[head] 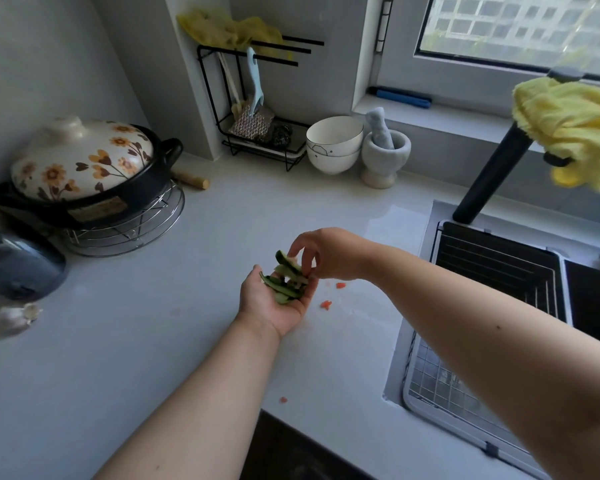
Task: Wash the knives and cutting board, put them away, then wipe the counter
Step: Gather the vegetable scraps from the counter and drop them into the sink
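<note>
At the left edge of the pale grey counter (125,323), a dark grey rounded appliance (18,268) is cut off by the frame, and what it is cannot be made out; just in front of it lie blurred white garlic cloves (14,318). No knife or cutting board is visible from here. Sink (586,299) at right, partly cut off; it holds a black wire rack (499,268) and a white wire basket (444,382), contents not readable. Left hand (274,303) palm up, fingers loosely cupped, carrying a heap of green cucumber peelings (286,284). Right hand (326,254) above it, fingertips pinching the top peeling of the heap. Small red vegetable scraps (325,304) on the counter just beside the hands. Black clay pot with flowered cream lid (84,164) sits closed on a round wire trivet (132,226). Two stacked white bowls (334,143), interior not visible; a grey stone mortar (386,157) beside them holds its pestle (378,124). Yellow cloth (568,126) draped over the black faucet (489,174).
</note>
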Demonstrator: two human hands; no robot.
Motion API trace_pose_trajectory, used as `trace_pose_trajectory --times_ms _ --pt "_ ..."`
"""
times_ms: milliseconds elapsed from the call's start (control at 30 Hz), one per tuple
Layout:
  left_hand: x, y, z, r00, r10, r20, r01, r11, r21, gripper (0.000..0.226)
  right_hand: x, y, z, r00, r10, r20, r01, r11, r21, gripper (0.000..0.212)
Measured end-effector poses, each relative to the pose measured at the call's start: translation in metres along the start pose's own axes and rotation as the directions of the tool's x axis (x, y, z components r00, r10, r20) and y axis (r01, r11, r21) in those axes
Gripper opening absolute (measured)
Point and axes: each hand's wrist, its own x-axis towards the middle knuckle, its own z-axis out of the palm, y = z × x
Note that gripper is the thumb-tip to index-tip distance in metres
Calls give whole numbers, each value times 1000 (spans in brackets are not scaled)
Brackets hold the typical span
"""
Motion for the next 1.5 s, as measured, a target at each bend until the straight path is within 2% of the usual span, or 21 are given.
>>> trace_pose_trajectory --times_ms 67,133,233,333,400,500,633,767,867,1033,1100,1167,1200,1233,1267,1333,1367,1400,1433,1500 --pt "1 -1 0 1000 2 7 -2 1000 7 59 0 3 -5 999 9 -33 -10 1000 -21 48" --pt "1 -2 1 1000 6 12 -6 1000 9 60 -1 7 -9 995 43 -92 -39 998 47 51" --pt "-2 0 0 999 37 -15 -37 999 14 62 0 26 -11 972 150 -179 -138 987 79 43" --pt "-4 4 -7 998 59 -29 -60 998 -16 62 -3 47 6 972 232 -40 -235 965 -114 38" --pt "-6 6 -12 997 67 -40 -68 997 -24 62 -3 54 23 973 233 3 -227 952 -205 35" --pt "-9 7 -16 995 82 -52 -83 996 -17 62 -2 52 37 978 206 -31 -208 949 -238 24" --pt "-11 7 -20 993 94 -74 -96 995 -18 62 1 44 37 973 229 7 -218 936 -276 16" --pt "-14 12 -27 991 106 -79 -109 994 -27 62 -4 33 39 981 194 10 -194 980 -48 10" --pt "-16 14 -30 990 106 -89 -108 994 -22 61 -8 23 46 985 146 95 -132 981 -141 13" --pt "-17 14 -32 989 103 -108 -104 995 -4 62 -6 10 59 981 154 117 -103 929 -356 15" --pt "-17 14 -31 987 97 -126 -95 995 22 61 -6 6 47 985 162 57 -147 968 -205 7" --pt "-18 12 -29 987 83 -137 -75 995 60 61 -7 -4 19 980 181 -79 -170 977 126 12" --pt "-18 9 -27 989 67 -133 -58 996 73 61 -10 -13 5 975 163 -152 -121 960 254 12" --pt "-18 7 -24 991 50 -123 -41 996 75 60 -13 -22 -5 971 123 -206 -55 950 308 12" --pt "-19 3 -21 994 34 -107 -26 997 70 60 -16 -32 -11 972 62 -225 5 958 286 12" --pt "-21 -3 -15 998 11 -68 -7 998 65 58 -23 -46 -10 993 -55 -107 59 998 28 14" --pt "-23 -6 -12 999 -2 -54 6 997 77 58 -25 -47 -5 998 -56 -18 54 994 -95 17" --pt "-25 -9 -9 999 -21 -43 25 996 91 58 -28 -45 -3 999 -34 28 38 990 -139 19" --pt "-27 -11 -6 999 -40 -32 43 994 100 59 -33 -42 -4 1000 -18 22 20 993 -115 21" --pt "-31 -14 -1 998 -68 -9 68 992 107 62 -44 -38 -13 997 7 -82 -7 1000 6 24"
